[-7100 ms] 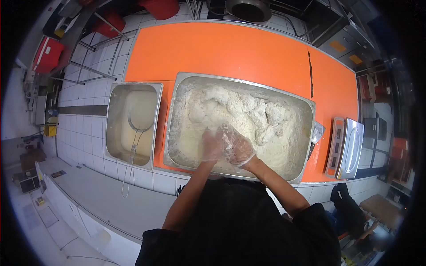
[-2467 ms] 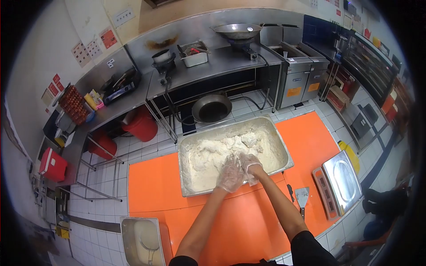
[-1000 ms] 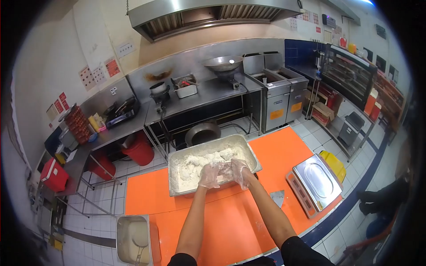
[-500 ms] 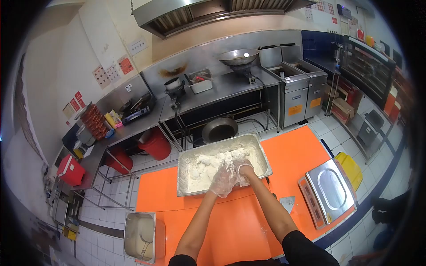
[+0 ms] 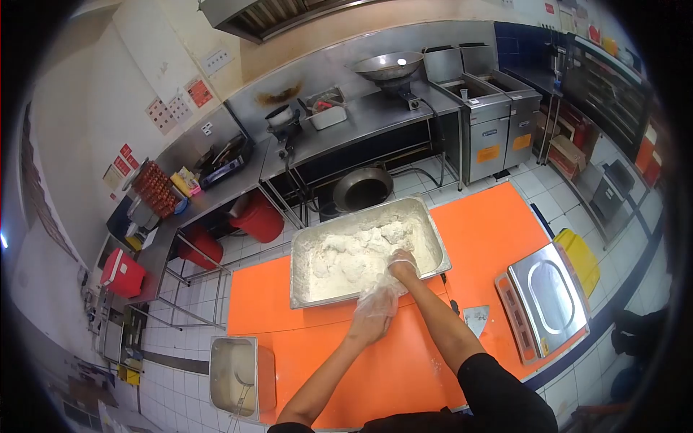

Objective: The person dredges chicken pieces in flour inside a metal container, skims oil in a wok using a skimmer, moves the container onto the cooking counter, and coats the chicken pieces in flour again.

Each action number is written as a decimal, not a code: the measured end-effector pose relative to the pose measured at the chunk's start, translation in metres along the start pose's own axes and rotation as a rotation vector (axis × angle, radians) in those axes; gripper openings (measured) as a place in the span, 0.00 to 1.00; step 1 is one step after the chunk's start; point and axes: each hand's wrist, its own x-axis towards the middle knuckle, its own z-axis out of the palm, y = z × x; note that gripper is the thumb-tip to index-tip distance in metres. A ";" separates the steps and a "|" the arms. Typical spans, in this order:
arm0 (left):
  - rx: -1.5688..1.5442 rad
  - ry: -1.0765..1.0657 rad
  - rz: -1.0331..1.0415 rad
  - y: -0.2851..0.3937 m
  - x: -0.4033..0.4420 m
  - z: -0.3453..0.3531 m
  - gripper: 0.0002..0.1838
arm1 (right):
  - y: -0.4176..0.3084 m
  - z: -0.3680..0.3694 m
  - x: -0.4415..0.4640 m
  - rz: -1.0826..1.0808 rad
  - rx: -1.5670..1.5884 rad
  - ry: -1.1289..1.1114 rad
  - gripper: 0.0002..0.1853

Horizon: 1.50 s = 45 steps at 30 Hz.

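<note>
A deep metal tray [image 5: 297, 270] holds pale, floury powder with lumpy coated pieces [image 5: 354, 252] in it. Inside its right half, my right hand [image 5: 402, 264] is low over the powder, its fingers curled; what they hold, if anything, is hidden. My left hand [image 5: 372, 323] is at the tray's near rim, just left of my right forearm. Loose clear plastic of a glove [image 5: 381, 297] covers its front part, so its fingers do not show clearly.
On the orange table [image 5: 476, 238] are a metal scale [image 5: 547, 303] and a flat scraper blade [image 5: 476, 319] at right. A metal container with a strainer [image 5: 245, 379] stands at the front left. Behind are a steel counter [image 5: 346, 133], a wok [image 5: 390, 66] and fryers [image 5: 487, 137].
My left hand has drawn back out of the tray to its near rim, apart from my right hand. My right hand stays in the tray. The view has shifted slightly.
</note>
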 end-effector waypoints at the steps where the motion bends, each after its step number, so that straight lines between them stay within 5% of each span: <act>1: 0.007 0.106 0.016 0.008 -0.011 0.000 0.30 | 0.001 -0.001 -0.002 0.021 0.031 0.085 0.11; 2: 0.014 0.213 0.034 0.015 -0.019 0.000 0.30 | 0.003 -0.004 -0.003 0.024 0.027 0.090 0.11; 4: -0.011 0.192 -0.053 0.020 -0.029 -0.001 0.31 | -0.005 -0.050 -0.002 0.443 0.105 -0.067 0.14; 7: -0.120 0.141 -0.161 0.001 -0.043 0.011 0.32 | -0.013 -0.111 -0.006 0.332 0.057 -0.250 0.21; 10: -0.215 0.157 -0.146 -0.016 -0.053 0.015 0.32 | -0.038 -0.206 -0.021 0.440 0.147 -0.313 0.28; 11: -0.232 0.181 -0.146 -0.018 -0.052 0.018 0.31 | -0.024 -0.207 -0.024 0.389 0.290 -0.255 0.29; 13: -0.361 0.361 -0.103 -0.018 -0.051 0.009 0.26 | -0.038 -0.256 -0.054 0.821 1.259 -0.125 0.32; 15: -0.363 0.450 -0.124 0.001 -0.053 0.011 0.22 | -0.015 -0.297 -0.098 0.639 1.967 -0.211 0.34; 19: -0.550 0.616 -0.088 0.104 -0.045 0.000 0.13 | -0.009 -0.375 -0.197 0.547 2.188 0.071 0.36; 21: -0.696 0.526 0.012 0.188 -0.040 -0.019 0.12 | 0.015 -0.396 -0.256 0.555 2.421 0.130 0.35; 28: -0.819 0.390 0.593 0.478 0.011 -0.039 0.13 | 0.156 -0.470 -0.474 0.571 2.372 0.576 0.36; 32: -0.843 0.225 0.745 0.614 0.052 -0.012 0.11 | 0.270 -0.480 -0.587 0.519 2.300 0.856 0.37; 33: -0.882 0.145 0.781 0.640 0.061 -0.025 0.11 | 0.287 -0.493 -0.599 0.742 2.136 0.992 0.39; 42: -0.882 -0.041 0.989 0.816 0.213 0.054 0.07 | 0.524 -0.556 -0.632 0.935 1.975 1.133 0.39; 45: -1.231 -0.208 0.798 0.877 0.326 0.058 0.07 | 0.634 -0.603 -0.636 0.992 2.003 1.189 0.37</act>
